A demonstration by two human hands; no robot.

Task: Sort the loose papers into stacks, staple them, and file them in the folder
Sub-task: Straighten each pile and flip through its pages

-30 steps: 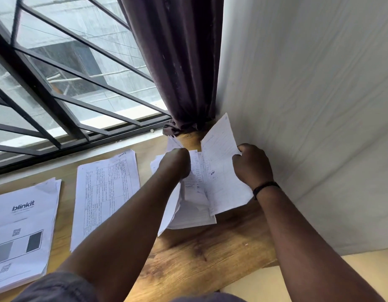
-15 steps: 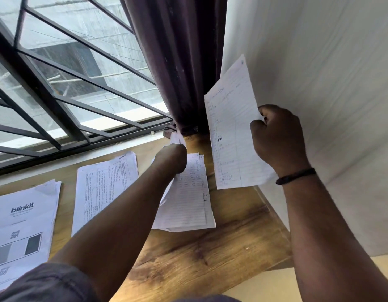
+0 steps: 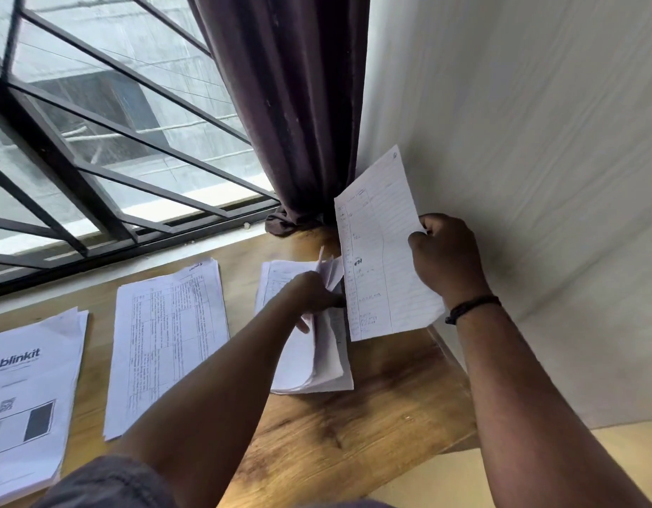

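My right hand [image 3: 445,256] grips a lined handwritten sheet [image 3: 381,251] by its right edge and holds it upright above the table's far right corner. My left hand [image 3: 311,293] rests on a loose pile of papers [image 3: 317,357] on the wooden table [image 3: 372,416], its fingers curled into the pile and lifting several sheet edges. Further left lies a stack with printed tables [image 3: 167,335]. At the left edge lies a stack topped by a "blinkit" page [image 3: 27,390]. No stapler or folder is in view.
A white wall [image 3: 518,159] runs close along the table's right side. A dark curtain [image 3: 295,104] hangs in the far corner, touching the tabletop. A barred window [image 3: 97,141] spans the far side. The table's near right edge drops to a pale floor [image 3: 464,478].
My right hand pulled one lined sheet out of the pile, raised it, then lowered it a little toward the pile. My left hand stayed on the pile, now fanning its sheets.
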